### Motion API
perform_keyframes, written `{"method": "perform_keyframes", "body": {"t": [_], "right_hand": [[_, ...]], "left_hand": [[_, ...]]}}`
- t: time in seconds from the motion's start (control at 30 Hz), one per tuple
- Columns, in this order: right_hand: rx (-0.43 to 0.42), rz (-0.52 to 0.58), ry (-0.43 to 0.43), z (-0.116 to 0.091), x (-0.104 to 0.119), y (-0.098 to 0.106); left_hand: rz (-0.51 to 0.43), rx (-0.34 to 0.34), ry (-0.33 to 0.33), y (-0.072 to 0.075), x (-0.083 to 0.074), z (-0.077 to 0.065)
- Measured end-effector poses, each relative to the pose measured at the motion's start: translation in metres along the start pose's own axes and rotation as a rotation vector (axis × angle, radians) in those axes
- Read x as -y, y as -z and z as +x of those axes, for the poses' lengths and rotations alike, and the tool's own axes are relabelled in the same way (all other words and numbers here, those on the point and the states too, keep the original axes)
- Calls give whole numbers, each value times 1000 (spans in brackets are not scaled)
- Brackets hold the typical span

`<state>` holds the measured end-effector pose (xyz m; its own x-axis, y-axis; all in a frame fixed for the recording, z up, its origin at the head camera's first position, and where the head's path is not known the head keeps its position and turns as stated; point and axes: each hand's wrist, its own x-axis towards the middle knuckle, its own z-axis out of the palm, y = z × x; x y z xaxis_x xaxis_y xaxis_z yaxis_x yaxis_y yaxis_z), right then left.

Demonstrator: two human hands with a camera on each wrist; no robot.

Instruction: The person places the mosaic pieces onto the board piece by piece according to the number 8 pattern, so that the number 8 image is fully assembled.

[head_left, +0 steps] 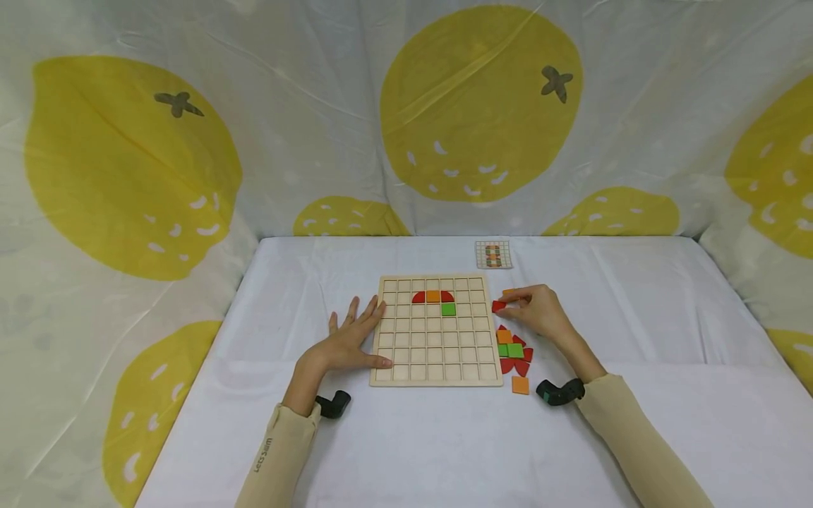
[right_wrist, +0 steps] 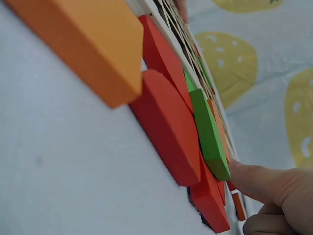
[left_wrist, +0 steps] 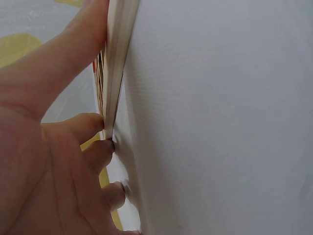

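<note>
A wooden grid board (head_left: 419, 354) lies on the white cloth. My left hand (head_left: 343, 347) rests spread along its left edge, with the thumb near the lower left corner. On the board's upper part, an orange square block (head_left: 433, 296) sits between two red quarter-round blocks (head_left: 418, 298). Under the right one is a green square block (head_left: 448, 309). Just off the board's right edge, my right hand (head_left: 540, 310) pinches a red block (head_left: 498, 307) between thumb and forefinger. Its full shape is partly hidden. An orange block (head_left: 507, 291) shows behind those fingers.
Right of the board is a loose pile of red, orange and green blocks (head_left: 515, 351), some overlapping its edge. One orange square (head_left: 520, 385) lies nearer me. A small card with a printed grid pattern (head_left: 492, 255) lies beyond the board. A lemon-print curtain (head_left: 483, 106) hangs behind.
</note>
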<state>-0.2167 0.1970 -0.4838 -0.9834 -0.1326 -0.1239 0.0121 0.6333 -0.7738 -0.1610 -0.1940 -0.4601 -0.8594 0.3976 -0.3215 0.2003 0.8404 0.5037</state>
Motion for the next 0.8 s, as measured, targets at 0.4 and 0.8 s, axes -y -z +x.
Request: {"method": "perform_keyframes", "body": {"t": [0.4,0.8], "right_hand": [[-1,-17,33,-2,-2,4],[143,-44,234,-6,23,-14]], "left_hand": [[-1,1,-2,0,1,1],[-8,2,-5,0,1,0]]}}
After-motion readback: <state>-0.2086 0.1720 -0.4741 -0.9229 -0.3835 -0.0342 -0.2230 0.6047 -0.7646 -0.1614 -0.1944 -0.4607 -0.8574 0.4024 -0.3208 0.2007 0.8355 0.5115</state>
